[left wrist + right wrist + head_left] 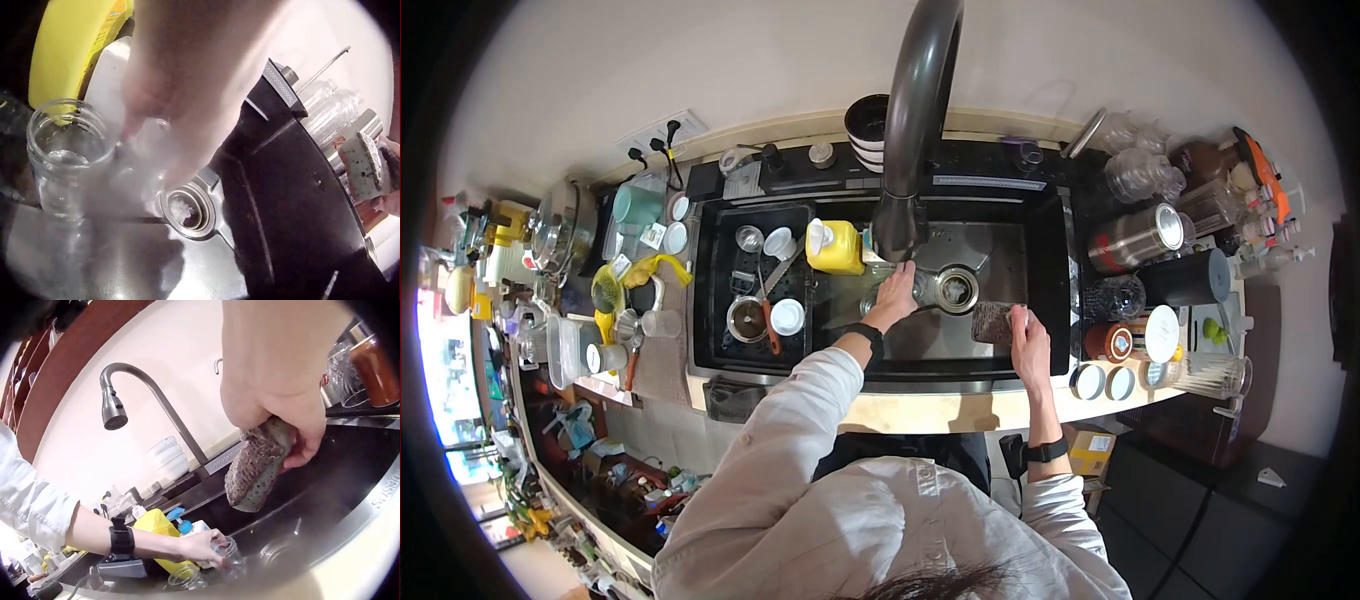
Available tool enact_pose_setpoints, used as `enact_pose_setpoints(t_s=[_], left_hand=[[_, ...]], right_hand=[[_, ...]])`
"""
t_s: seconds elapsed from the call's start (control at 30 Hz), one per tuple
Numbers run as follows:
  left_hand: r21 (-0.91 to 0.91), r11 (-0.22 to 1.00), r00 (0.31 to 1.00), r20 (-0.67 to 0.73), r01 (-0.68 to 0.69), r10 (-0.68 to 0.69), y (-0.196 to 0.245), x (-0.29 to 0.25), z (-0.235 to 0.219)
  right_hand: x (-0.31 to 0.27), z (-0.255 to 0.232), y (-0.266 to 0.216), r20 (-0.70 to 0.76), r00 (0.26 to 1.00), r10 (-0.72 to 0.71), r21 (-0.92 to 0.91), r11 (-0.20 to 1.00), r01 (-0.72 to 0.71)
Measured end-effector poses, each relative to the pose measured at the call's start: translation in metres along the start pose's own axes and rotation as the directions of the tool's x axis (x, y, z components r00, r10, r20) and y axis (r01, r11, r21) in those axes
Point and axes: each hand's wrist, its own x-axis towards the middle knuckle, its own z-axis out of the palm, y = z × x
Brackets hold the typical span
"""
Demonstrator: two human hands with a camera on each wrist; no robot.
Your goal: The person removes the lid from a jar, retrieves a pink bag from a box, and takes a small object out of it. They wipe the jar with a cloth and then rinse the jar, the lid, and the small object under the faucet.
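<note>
1. A yellow bottle is seen at left; nearer, a clear, wide-mouthed glass jar is stood upright in the sink.
2. Just right of it, a second clear jar is gripped by the left hand's curled fingers.
3. Rightmost, above the sink's near side, a sponge, rough brown on one face and speckled grey-green in its foam, is pinched by the right hand's fingers.

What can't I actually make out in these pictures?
Left wrist view: blur hides the exact shape of the clear vessel in the left hand.
Left wrist view: the pale stuff inside the drain is too blurred to identify.
Right wrist view: the right hand covers one end of the sponge.
Head view: the top edge cuts off part of the faucet.
</note>
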Motion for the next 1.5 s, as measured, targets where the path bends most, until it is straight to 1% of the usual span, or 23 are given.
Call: enact_pose_setpoints(t_s=[0.13,0.17,0.23,0.27,0.37,0.47,0.57,0.6,0.63,0.7,0.73,0.83,0.87,0.93,0.97,1.0,1.1,1.13,1.23,1.4,1.43,1.47,1.5], left_hand=[[0.136,0.984,0.993,0.004,0.113,-0.115,0.006,-0.027,-0.025],[0.185,0.964,0.974,0.086,0.19,-0.209,0.007,-0.03,-0.031],[0.304,0.897,0.887,0.235,0.322,-0.398,0.006,-0.037,-0.039],[0.273,0.91,0.885,0.265,0.312,-0.383,-0.008,-0.036,-0.03],[0.182,0.959,0.959,0.141,0.218,-0.245,-0.045,-0.034,-0.007],[0.104,0.99,0.993,0.058,0.101,-0.107,-0.043,-0.057,-0.033],[-0.195,0.981,0.999,0.019,-0.022,0.026,-0.046,-0.078,-0.062],[-0.234,0.972,0.996,0.089,0.012,0.009,-0.035,-0.087,-0.083],[-0.36,0.933,0.992,0.12,0.007,0.039,-0.032,-0.092,-0.09],[-0.593,0.805,0.98,0.166,0.01,0.111,-0.029,-0.097,-0.098],[-0.691,0.718,0.964,0.133,-0.078,0.232,-0.027,-0.098,-0.095],[-0.952,0.305,0.96,0.088,0.003,0.266,-0.001,-0.098,-0.079],[-0.962,0.274,0.968,0.056,-0.014,0.246,0.007,-0.094,-0.067],[-0.964,0.127,0.948,0.256,0.235,0.188,0.015,-0.082,-0.046],[-0.934,0.049,0.918,0.356,0.353,0.175,0.021,-0.076,-0.036],[-0.932,-0.073,0.929,0.343,0.355,0.14,0.034,-0.079,-0.031],[-0.849,0.029,0.837,0.526,0.528,0.153,0.045,-0.072,-0.027],[-0.819,0.139,0.806,0.573,0.556,0.151,0.047,-0.072,-0.031],[-0.769,0.169,0.777,0.628,0.617,0.023,0.057,-0.072,-0.034],[-0.719,0.316,0.71,0.684,0.619,0.168,0.05,-0.062,-0.039],[-0.721,0.349,0.699,0.683,0.599,0.212,0.049,-0.06,-0.045],[-0.735,0.363,0.686,0.673,0.573,0.277,0.048,-0.058,-0.051],[-0.758,0.416,0.738,0.626,0.502,0.251,0.052,-0.063,-0.059]], right_hand=[[0.003,0.008,-0.006,-0.009,0.998,-0.063,0.015,0.998,0.063],[0.004,0.01,-0.007,-0.009,0.997,-0.07,0.012,0.997,0.07],[0.004,0.014,-0.006,-0.01,0.997,-0.079,0.012,0.997,0.079],[0.003,0.016,-0.007,0.005,0.997,-0.071,0.022,0.997,0.071],[0.003,0.022,-0.012,0.027,0.997,-0.071,0.033,0.997,0.07],[-0.002,0.025,-0.02,0.031,0.996,-0.081,0.01,0.997,0.08],[-0.004,0.03,-0.027,0.027,0.996,-0.081,0.012,0.997,0.081],[-0.005,0.034,-0.026,0.008,0.995,-0.101,0.018,0.995,0.101],[-0.005,0.038,-0.024,-0.011,0.993,-0.121,0.022,0.992,0.122],[-0.003,0.045,-0.019,0.039,0.998,-0.059,0.097,0.994,0.055],[-0.004,0.047,-0.017,0.066,0.997,-0.029,0.132,0.991,0.02],[-0.009,0.046,-0.017,0.042,0.999,-0.017,0.134,0.991,0.011],[-0.013,0.045,-0.017,0.035,0.999,-0.002,0.197,0.98,-0.005],[-0.02,0.042,-0.016,0.021,0.999,0.033,0.319,0.947,-0.038],[-0.022,0.039,-0.012,-0.018,1.0,0.022,0.255,0.967,-0.016],[-0.023,0.034,-0.005,-0.056,0.998,0.009,0.189,0.982,0.001],[-0.027,0.024,0.006,-0.125,0.992,0.029,0.098,0.995,-0.016],[-0.028,0.019,0.004,-0.136,0.99,0.033,0.076,0.997,-0.022],[-0.029,0.01,0.002,-0.167,0.986,0.017,0.018,1.0,-0.014],[-0.012,0.024,0.01,-0.215,0.969,-0.122,0.066,0.988,0.139],[-0.007,0.028,0.013,-0.144,0.986,-0.079,0.064,0.994,0.089],[-0.002,0.032,0.019,-0.066,0.993,-0.097,0.14,0.984,0.106],[0.001,0.035,0.023,0.015,0.993,-0.121,0.216,0.97,0.115]])
